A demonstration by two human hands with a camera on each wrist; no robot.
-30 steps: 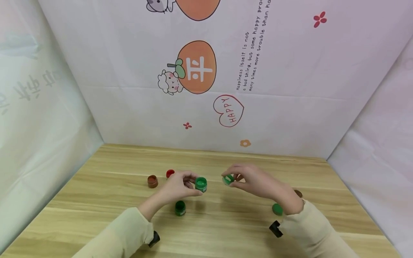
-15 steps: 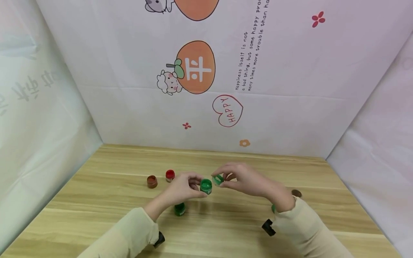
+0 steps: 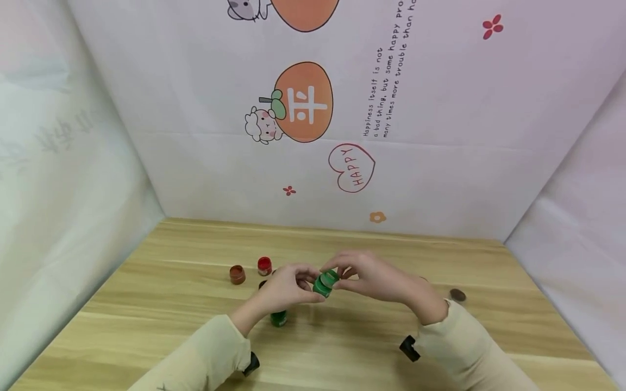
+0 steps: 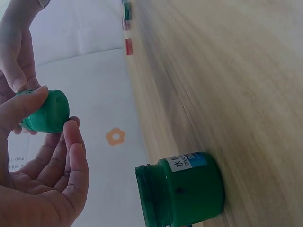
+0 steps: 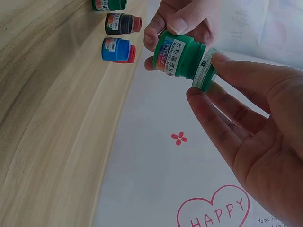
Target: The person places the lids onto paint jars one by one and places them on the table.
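Held above the table, a green paint jar (image 5: 174, 56) with a printed label is gripped between the thumb and fingers of my left hand (image 3: 283, 285). My right hand (image 3: 374, 276) pinches a green lid (image 5: 205, 71) by its edge. In the right wrist view the lid sits right at the jar's mouth, a little askew; whether it is seated cannot be told. The jar tilts toward the right hand. Below the left wrist stands a darker green jar (image 3: 279, 319), uncapped, and close in the left wrist view.
An uncapped brown jar (image 3: 237, 275) and a red jar (image 3: 264, 265) stand at the back left. The right wrist view shows a blue jar (image 5: 116, 49) and a black jar (image 5: 119, 23) too. A dark brown lid (image 3: 457, 295) lies right of my right forearm. A printed cloth wall closes the back.
The hands have come together: the left moved right with the jar, the right moved left with the lid. The lid, apart from the jar before, is now at its mouth.
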